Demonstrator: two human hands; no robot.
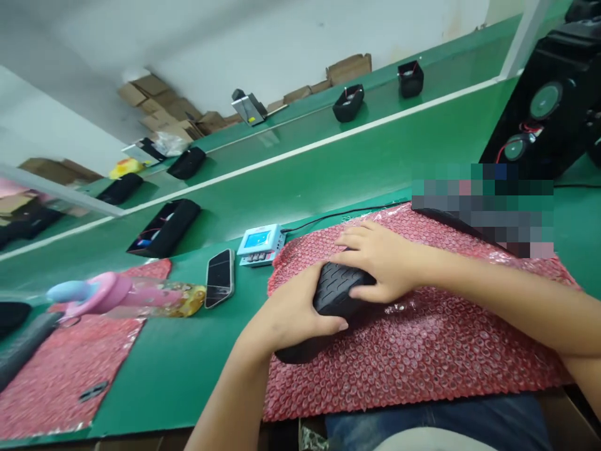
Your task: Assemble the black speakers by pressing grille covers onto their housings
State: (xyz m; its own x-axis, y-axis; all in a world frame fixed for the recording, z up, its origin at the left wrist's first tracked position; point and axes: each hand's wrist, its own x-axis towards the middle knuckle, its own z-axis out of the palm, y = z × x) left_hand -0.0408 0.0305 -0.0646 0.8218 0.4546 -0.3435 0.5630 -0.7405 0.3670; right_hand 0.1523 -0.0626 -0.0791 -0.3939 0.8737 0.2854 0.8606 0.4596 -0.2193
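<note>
A black casing (339,289) with a raised slanted pattern on top lies on a pink bubble-wrap mat (422,357) in front of me. My left hand (298,310) grips its near left side, thumb along the front edge and the other fingers hidden behind it. From the right, my right hand (385,260) bends over its far right end, fingers reaching across and thumb pressed on the top. The casing's underside and far side are covered by my hands. Just beyond the mat's left corner stands a light-blue device with a lit screen (259,242), a black cable running from it.
Left of the mat lie a phone (220,279) and a pink bottle (141,295). Another bubble-wrap sheet (107,351) bears a small dark part (92,391). Open black housings (164,228) stand behind. A large black panel with round speakers (535,119) rises at right, near a blurred-out object (479,216).
</note>
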